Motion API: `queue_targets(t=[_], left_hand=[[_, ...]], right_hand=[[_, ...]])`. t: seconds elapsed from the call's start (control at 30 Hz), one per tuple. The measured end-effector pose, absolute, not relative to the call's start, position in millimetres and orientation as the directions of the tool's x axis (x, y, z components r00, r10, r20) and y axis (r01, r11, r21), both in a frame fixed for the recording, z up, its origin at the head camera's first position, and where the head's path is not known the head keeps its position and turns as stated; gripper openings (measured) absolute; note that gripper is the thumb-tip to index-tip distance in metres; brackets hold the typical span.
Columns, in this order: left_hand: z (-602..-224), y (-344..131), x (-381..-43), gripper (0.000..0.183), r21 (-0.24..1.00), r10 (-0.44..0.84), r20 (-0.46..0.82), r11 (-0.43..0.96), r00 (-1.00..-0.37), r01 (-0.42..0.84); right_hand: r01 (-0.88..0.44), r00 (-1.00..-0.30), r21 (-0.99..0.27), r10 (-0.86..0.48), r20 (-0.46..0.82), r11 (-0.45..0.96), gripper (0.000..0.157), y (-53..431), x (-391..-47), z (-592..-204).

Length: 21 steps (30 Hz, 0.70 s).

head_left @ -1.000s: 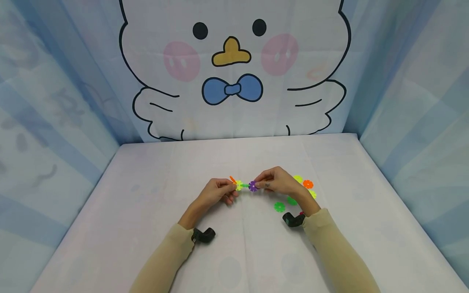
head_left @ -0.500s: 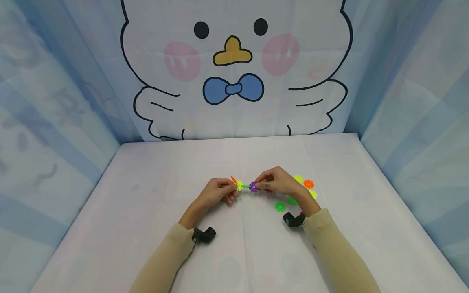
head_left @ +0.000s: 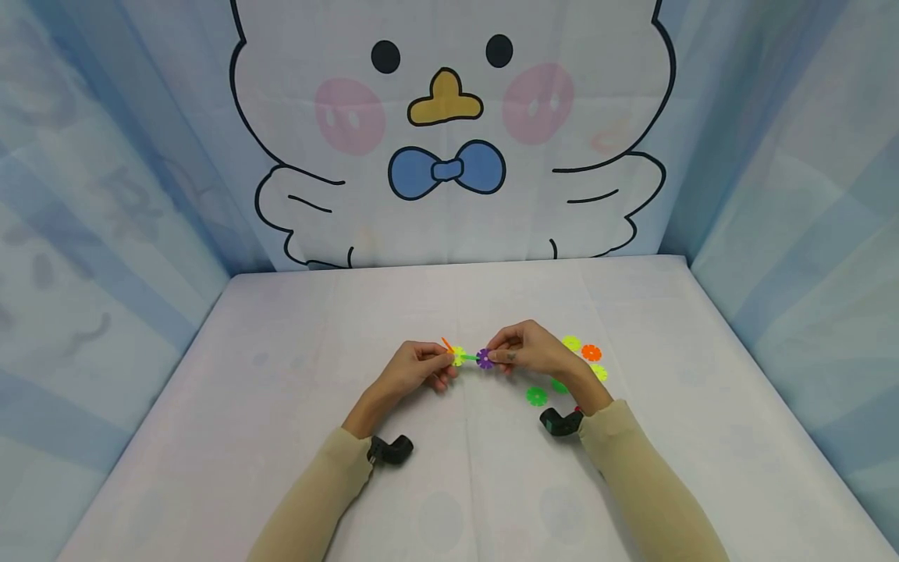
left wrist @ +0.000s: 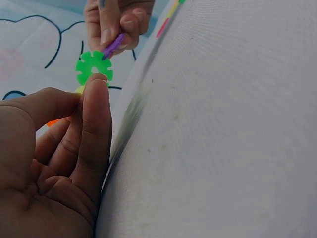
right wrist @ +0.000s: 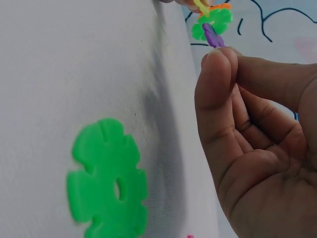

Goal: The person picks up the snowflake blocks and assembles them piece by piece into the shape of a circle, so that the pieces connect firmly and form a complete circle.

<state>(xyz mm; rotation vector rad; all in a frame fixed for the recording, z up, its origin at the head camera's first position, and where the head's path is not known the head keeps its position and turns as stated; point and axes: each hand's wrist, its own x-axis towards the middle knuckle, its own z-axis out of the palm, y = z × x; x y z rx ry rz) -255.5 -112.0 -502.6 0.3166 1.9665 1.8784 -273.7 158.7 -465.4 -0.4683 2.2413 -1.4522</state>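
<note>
We see the right hand (head_left: pixel 527 347) pinching the purple disc (head_left: pixel 485 358) by its edge, so most of it pokes out past the thumb and finger. The left hand (head_left: pixel 420 367) pinches too: its thumb and finger press on the yellow disc (head_left: pixel 459 357), which peeks out toward the other hand. Between the hands we find the green disc (left wrist: pixel 88 64), touching the yellow one on one side and the purple one on the other. The orange disc (head_left: pixel 447 344) sticks up at a slant by the left fingertips. We see this little chain held up off the white table (head_left: pixel 393 492).

Near the right arm lie loose discs (head_left: pixel 537 396): two green, two yellow and one orange. A red bit (head_left: pixel 578 408) shows by the black camera (head_left: pixel 560 422) on the right wrist, but we cannot tell its shape. Behind the table, we see a big bird on a cloth, wearing a blue bow (head_left: pixel 446 170).
</note>
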Motion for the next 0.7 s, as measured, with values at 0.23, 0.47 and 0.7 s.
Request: queue_targets(t=[0.23,0.47,0.7], left_hand=[[-502.8,-113.3,-255.1,0.023,0.993,0.426,-0.118,0.061,-0.897,-0.101],[-501.6,-114.2,-255.0,0.023,0.993,0.422,-0.116,0.074,-0.899,-0.093],[-499.9,-114.3,-255.2,0.023,0.993,0.425,-0.116,0.083,-0.898,-0.089]], right_hand=[[-0.036,-0.856,-0.922,-0.488,-0.171,0.386,0.018,157.2,-273.1,-467.0],[-0.023,-0.863,-0.925,-0.474,-0.173,0.379,0.017,154.9,-273.5,-466.4],[-0.015,-0.862,-0.929,-0.475,-0.176,0.371,0.017,154.4,-272.9,-466.7]])
